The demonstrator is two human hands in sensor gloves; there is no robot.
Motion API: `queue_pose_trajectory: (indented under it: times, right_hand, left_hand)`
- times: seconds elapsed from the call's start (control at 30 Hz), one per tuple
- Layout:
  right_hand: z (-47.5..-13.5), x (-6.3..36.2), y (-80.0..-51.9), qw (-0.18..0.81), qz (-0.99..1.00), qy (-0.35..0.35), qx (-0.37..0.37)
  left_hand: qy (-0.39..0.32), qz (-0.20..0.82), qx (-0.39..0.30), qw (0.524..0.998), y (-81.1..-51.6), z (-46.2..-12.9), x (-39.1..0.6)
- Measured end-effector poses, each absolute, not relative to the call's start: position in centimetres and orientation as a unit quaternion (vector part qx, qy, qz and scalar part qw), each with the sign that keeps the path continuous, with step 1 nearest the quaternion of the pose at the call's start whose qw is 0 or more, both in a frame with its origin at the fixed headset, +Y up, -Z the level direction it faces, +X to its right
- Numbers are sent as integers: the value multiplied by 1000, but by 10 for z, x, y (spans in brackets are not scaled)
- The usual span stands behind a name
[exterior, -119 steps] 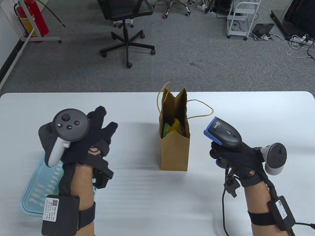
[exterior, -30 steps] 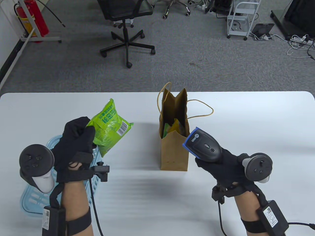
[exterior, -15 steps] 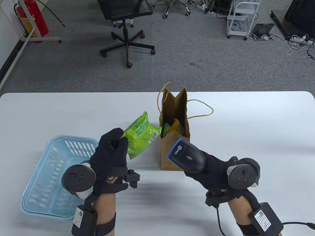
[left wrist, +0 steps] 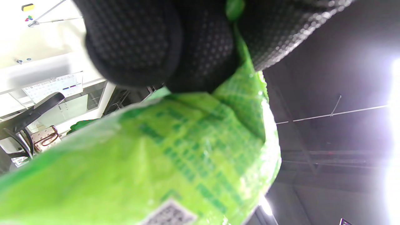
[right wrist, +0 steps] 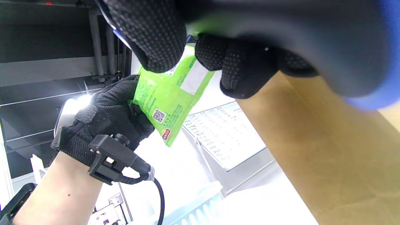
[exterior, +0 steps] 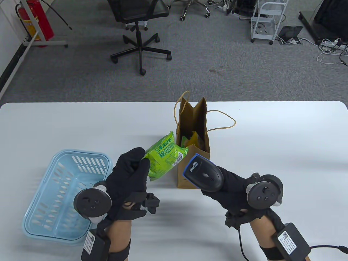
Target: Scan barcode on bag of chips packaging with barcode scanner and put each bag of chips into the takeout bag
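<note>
1. Your left hand [exterior: 127, 176] has its gloved fingers and thumb pinched round one end of the bright green crinkly bag of chips [exterior: 164, 159], holding it up off the white table [exterior: 272, 130]. From the right wrist view you can see the same pinch from underneath, thumb on one face and fingers on the other.
2. The bag's white barcode patch [exterior: 180, 157] sits at its right end, facing up, right in front of the scanner's nose.
3. Your right hand [exterior: 233, 190] is wrapped round the handle of the dark grey handheld barcode scanner with the blue rim [exterior: 204, 174]. Its blue front is aimed up-left at that barcode, very close, though I can't tell if they actually touch.
4. The brown paper takeout bag with twine handles [exterior: 193, 163] stands upright and open in the middle of the table, just behind the scanner and the chip bag's right end. There's already some green and yellow packaging [exterior: 190, 141] poking up inside it.
5. The light blue slotted plastic basket [exterior: 65, 195] sits at the left, by your left wrist.
6. Off the table: a black office chair [exterior: 138, 27] and a red fire extinguisher [exterior: 35, 19] on the grey carpet.
</note>
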State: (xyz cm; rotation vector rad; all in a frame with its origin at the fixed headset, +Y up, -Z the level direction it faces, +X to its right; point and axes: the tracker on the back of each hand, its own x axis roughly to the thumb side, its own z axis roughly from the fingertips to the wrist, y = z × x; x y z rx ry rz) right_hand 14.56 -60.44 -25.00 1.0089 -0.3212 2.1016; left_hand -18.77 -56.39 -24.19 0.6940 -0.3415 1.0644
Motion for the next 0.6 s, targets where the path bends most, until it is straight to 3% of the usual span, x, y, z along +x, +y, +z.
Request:
queue_pose_trajectory:
  times: [0.6]
  right_hand:
    - [-250, 145, -605, 378, 827, -127, 397]
  left_hand:
    - [-165, 496, 313, 793, -566, -243, -181]
